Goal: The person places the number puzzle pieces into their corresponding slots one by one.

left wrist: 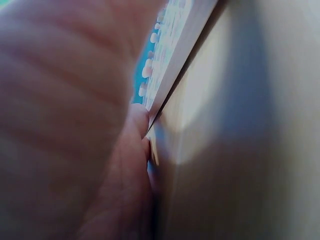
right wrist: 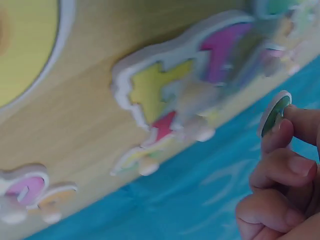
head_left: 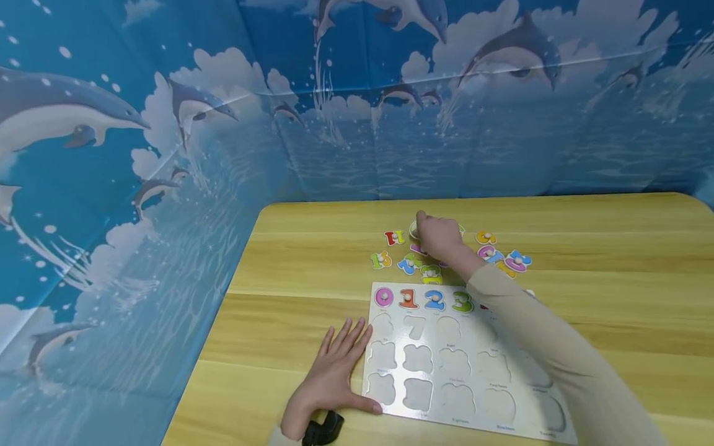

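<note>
My left hand (head_left: 334,371) lies flat on the tabletop (head_left: 613,248), fingers spread, thumb against the near left edge of the puzzle board (head_left: 440,362), steadying it. The board's top row holds 0, 1, 2 and 3; my sleeve (head_left: 558,353) covers the rest of that row. The lower recesses are vacant.

My right hand (head_left: 437,238) is out over the loose number pieces (head_left: 409,263) scattered beyond the board. In the right wrist view, the fingertips (right wrist: 280,132) pinch a green-faced piece (right wrist: 275,115) by its edge, tilted up off the wood.

Step in hand, as I judge it: picking a piece from the pile for seating in the board. The next move would call for reading its numeral, carrying it back to the matching recess and turning it until the outline lines up.

Hard to make out: the numeral on the pinched piece, seen edge-on and blurred. From the head view my own hand hides it almost entirely. The left wrist view shows little but my palm and the board's edge (left wrist: 175,65). The board's right side is cut off by my arm.
</note>
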